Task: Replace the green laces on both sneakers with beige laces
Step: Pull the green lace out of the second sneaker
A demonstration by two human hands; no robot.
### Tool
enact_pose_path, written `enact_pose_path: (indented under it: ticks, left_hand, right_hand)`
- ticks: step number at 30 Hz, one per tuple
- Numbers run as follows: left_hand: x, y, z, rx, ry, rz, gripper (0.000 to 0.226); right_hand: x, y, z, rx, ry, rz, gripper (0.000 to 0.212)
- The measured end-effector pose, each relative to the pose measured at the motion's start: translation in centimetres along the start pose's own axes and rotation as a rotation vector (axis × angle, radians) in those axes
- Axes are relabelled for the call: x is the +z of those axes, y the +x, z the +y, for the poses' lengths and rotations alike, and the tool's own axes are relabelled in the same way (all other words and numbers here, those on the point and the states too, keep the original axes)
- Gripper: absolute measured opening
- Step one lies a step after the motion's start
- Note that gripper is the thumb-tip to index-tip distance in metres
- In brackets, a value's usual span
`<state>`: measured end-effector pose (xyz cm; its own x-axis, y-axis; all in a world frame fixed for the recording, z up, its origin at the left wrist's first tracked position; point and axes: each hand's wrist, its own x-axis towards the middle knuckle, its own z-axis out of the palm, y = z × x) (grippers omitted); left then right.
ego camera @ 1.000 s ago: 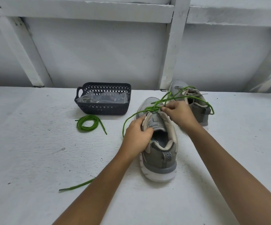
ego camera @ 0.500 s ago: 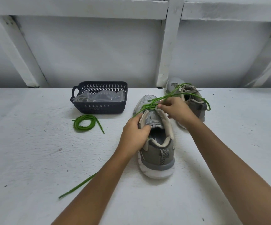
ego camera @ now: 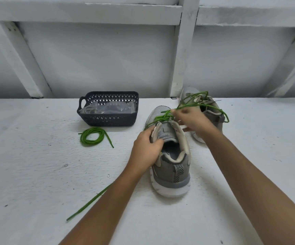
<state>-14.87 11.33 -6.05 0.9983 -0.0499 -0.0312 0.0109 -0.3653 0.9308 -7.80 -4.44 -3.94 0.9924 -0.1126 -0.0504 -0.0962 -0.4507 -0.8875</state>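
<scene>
Green lace [ego camera: 162,118] in blurred right hand [ego camera: 191,119], apparently pinched, left hand [ego camera: 146,147] gripping sneaker [ego camera: 171,156]

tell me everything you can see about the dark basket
The dark basket is a small rectangular tray of navy-looking plastic with lattice-cut walls and a loop handle at its left end. It sits upright on the white table near the back wall, holding a clear plastic bag. A coiled green lace lies just in front, apart from it.

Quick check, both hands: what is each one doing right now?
Left hand: closed on the near sneaker at its collar.
Right hand: blurred, closed, pinching the green lace above that sneaker.
</scene>
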Motion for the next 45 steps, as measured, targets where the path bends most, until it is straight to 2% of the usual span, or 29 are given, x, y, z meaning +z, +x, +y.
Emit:
enact_pose_path:
  ticks: [2,5,7,10,12,14,17,19,20,23,25,27,30,32,34,37,40,41,43,45]
  left_hand:
    - [0.0,0.0,0.0,0.001,0.001,0.004,0.045]
    - [0.0,0.0,0.0,-0.006,0.005,0.001,0.048]
    - [0.0,-0.1,0.0,-0.006,0.004,-0.011,0.05]
    - [0.1,-0.1,0.1,0.003,0.009,-0.013,0.056]
    - [0.1,-0.1,0.1,-0.008,0.017,-0.009,0.055]
    - [0.1,0.0,0.0,-0.009,0.02,-0.008,0.048]
    - [0.1,0.1,-0.1,-0.003,0.031,0.004,0.045]
    - [0.1,0.1,-0.1,0.005,0.026,0.008,0.041]
    - [0.1,0.1,-0.1,0.01,0.023,0.009,0.04]
    - [0.0,0.1,-0.2,0.011,0.018,0.006,0.042]
    - [0.0,0.1,-0.2,0.008,0.009,-0.001,0.043]
    - [0.0,0.1,-0.2,0.012,0.009,0.002,0.043]
    - [0.1,0.1,-0.1,0.007,0.001,0.005,0.041]
    - [0.1,0.1,-0.2,0.008,0.002,0.01,0.041]
    - [0.1,0.1,-0.2,0.011,-0.004,0.013,0.042]
    - [0.1,0.0,-0.2,0.017,-0.004,0.01,0.044]
    - [0.1,0.0,-0.1,0.023,-0.01,0.005,0.044]
    - [0.1,0.1,-0.1,0.022,-0.014,0.007,0.044]
    - [0.1,0.1,-0.2,0.016,-0.012,0.011,0.045]
    - [0.1,0.1,-0.2,0.01,-0.003,0.015,0.045]
  right_hand:
    - [0.6,0.2,0.7,-0.046,-0.135,0.019,0.022]
    - [0.3,0.7,0.7,-0.06,-0.113,0.069,0.019]
    - [-0.4,0.9,-0.2,-0.057,0.088,0.148,0.019]
    - [-2.1,0.7,-2.3,-0.085,0.491,0.379,0.012]
    - [-2.5,0.7,-2.6,-0.073,0.596,0.427,0.016]
    - [-1.9,0.4,-1.9,-0.024,0.513,0.339,0.022]
    - [0.1,0.2,0.4,0.027,0.1,0.102,0.03]
    - [1.0,0.2,1.4,-0.043,-0.097,0.074,0.026]
    - [1.3,0.3,1.5,-0.062,-0.113,0.094,0.026]
    - [0.7,0.7,0.7,0.021,0.14,0.155,0.027]
    - [-0.4,0.9,-0.1,0.054,0.22,0.19,0.027]
    - [-1.1,0.8,-0.5,0.045,0.173,0.136,0.024]
    - [-0.3,0.3,0.0,0.025,-0.058,0.014,0.018]
    - [0.6,0.3,0.5,-0.015,-0.09,0.035,0.011]
    - [1.1,0.6,0.9,-0.047,-0.101,0.075,0.014]
    - [0.3,0.9,0.2,-0.033,0.168,0.21,0.02]
    - [-1.5,0.8,-1.3,-0.091,0.398,0.475,0.008]
    - [-1.8,0.7,-1.4,-0.096,0.436,0.516,0.006]
    - [-1.4,0.4,-1.5,-0.072,0.443,0.469,0.011]
    - [-0.2,0.0,-0.8,-0.014,0.274,0.29,0.024]
